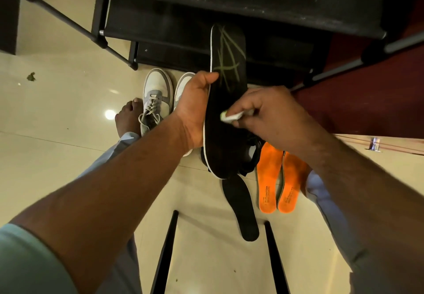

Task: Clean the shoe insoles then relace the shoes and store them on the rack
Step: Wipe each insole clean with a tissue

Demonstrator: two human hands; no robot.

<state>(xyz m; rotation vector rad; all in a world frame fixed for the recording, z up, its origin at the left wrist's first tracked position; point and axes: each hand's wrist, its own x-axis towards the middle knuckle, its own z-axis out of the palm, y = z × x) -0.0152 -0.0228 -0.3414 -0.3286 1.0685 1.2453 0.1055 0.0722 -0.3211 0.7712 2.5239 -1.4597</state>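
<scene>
My left hand [195, 107] grips the left edge of a long black insole [226, 133] with a white rim and yellowish scribbles near its top, holding it upright in mid-air. My right hand [266, 114] pinches a small white wipe [231, 116] against the insole's middle. A second black insole [243, 211] lies on the floor below. Two orange insoles [277, 181] lie side by side to its right. A pair of white and grey sneakers [157, 96] stands on the floor to the left, partly behind my left hand. The black shoe rack [206, 29] fills the top.
A dark shoe [250, 153] sits on the floor, mostly hidden behind the held insole. My bare foot [128, 114] rests beside the sneakers. Two black bars [165, 252] run along the tiled floor at the bottom. A dark red surface [367, 101] lies at the right.
</scene>
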